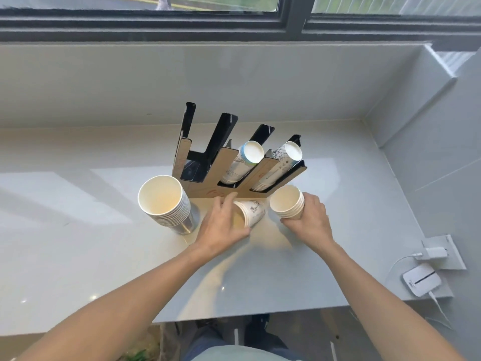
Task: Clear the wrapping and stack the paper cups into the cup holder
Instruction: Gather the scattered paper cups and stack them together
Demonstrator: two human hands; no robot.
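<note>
You are standing in what looks like an office pantry: a pale glossy tabletop (78, 256) under a window (156, 11), a slotted cup holder (234, 162) with paper cups (162, 199), a wall socket (440, 252).

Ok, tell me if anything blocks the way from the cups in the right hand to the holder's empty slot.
Nothing visible does. The right hand grips a short cup stack in front of the cup holder. The empty left slot is open; the left hand with its tilted cup sits lower.

Each hand (223, 225) (309, 220) grips paper cups (287, 201) before the cup holder (234, 157).
</note>
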